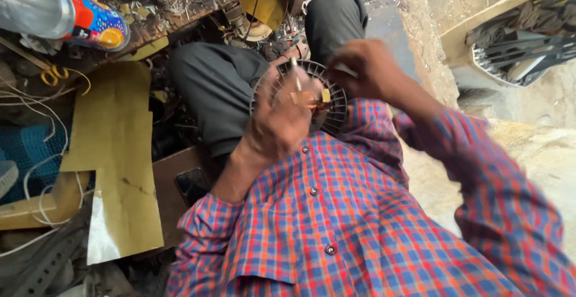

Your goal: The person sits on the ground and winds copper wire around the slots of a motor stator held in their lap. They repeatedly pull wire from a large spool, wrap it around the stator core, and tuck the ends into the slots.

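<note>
- Here, a round dark fan wheel [329, 102] with a ring of thin ribs along its rim sits a little above the centre of the view, over the person's lap.
- Its hub shows a small tan and yellow block, with a slim pale shaft sticking up at about 11 o'clock.
- The left hand [279, 120] covers the wheel's 9 o'clock side, fingers curled round the rim in a firm hold.
- The right hand [366, 69] is at the wheel's 2 o'clock edge, fingers bunched and touching the rim; it is blurred, so I cannot tell what it pinches.
- A checked red and blue shirt [354, 225] fills the 6 o'clock area.
- A plastic bottle [60, 12] lies at 10 o'clock, and brown cardboard [117, 153] at 9 o'clock.
</note>
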